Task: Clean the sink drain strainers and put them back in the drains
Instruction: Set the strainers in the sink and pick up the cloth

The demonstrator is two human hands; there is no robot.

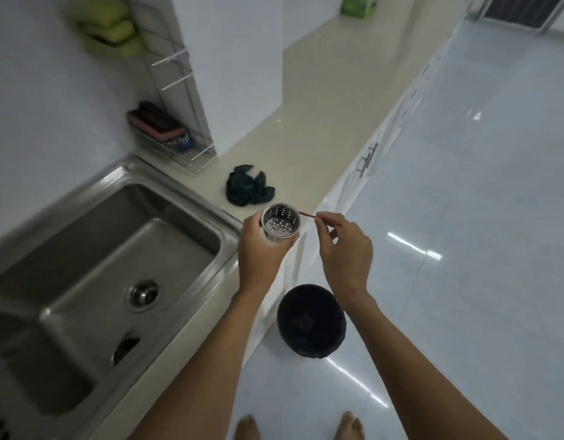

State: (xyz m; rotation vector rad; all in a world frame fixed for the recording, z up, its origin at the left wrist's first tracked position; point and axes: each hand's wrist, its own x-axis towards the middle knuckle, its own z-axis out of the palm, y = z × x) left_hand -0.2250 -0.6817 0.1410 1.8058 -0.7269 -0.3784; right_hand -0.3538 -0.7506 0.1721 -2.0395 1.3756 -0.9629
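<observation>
In the head view, with the sink as your landmark, both your forearms reach forward and up from the bottom of the frame, past the sink's right-hand rim and out over the front edge of the tabletop. Your left hand is raised with its back towards you, and its grip is wrapped round the lower wall of the strainer. You hold this perforated metal cup just right of the sink's far right corner, its open mouth tilted towards you so the holed bottom shows. Your right hand sits just right of the strainer, wrist bent, the other fingers loosely curled. Its grip pinches a thin stick between thumb and forefinger. The stick's tip points left and reaches the strainer's rim, though whether it touches is too fine to tell. The drain lies in the floor of the sink's basin, well left of your left forearm. On the tabletop just beyond the strainer, right of the sink, lies a crumpled dark cloth. A wire rack stands behind the sink's far corner. On the floor to the sink's right, between your forearms, stands a black bin.
</observation>
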